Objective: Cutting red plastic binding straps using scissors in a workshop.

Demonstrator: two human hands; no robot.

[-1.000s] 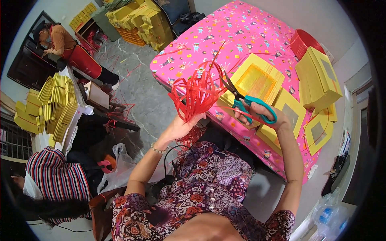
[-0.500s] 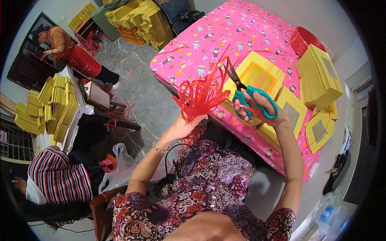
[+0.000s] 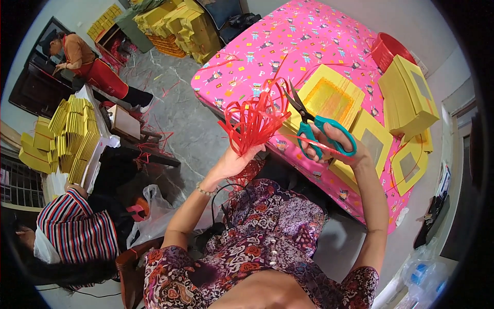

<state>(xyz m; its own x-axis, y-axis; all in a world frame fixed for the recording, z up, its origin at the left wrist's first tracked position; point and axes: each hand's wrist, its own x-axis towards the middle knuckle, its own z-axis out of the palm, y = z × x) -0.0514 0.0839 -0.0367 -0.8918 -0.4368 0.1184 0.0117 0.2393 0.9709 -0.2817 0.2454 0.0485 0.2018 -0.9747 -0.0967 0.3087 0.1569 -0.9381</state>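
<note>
- Strips (image 3: 253, 123) of thin, glossy red material — flat, narrow, looped and curling — fan upward in a loose tuft, held up in front of the person beside the near edge of the pink cover.
- Left hand (image 3: 237, 161) closes around the gathered lower end of the tuft; the exact finger placing is partly hidden. A beaded bracelet (image 3: 206, 191) circles that wrist.
- Right hand (image 3: 346, 147) grips scissors (image 3: 307, 116), fingers through the smooth teal loops, the dark, pointed metal blades slightly parted close to the tuft. One red strip crosses the handles by the fingers.
- Below the left hand hangs more red, net-like material (image 3: 249, 171), half hidden.
- Pink cover (image 3: 303, 44), smooth and faintly shiny, carries small cartoon figures and scattered printed letters.
- On it lie yellow cards: one piece (image 3: 331, 97) with a textured golden centre, another (image 3: 371, 141) with a greyish window; a thick block (image 3: 406, 98) of them stands at the right, near a round red container (image 3: 392, 51).
- Farther left, ridged yellow bundles (image 3: 77, 135) are stacked near a person in a striped top (image 3: 82, 221); beyond — a person in a red apron (image 3: 103, 77).
</note>
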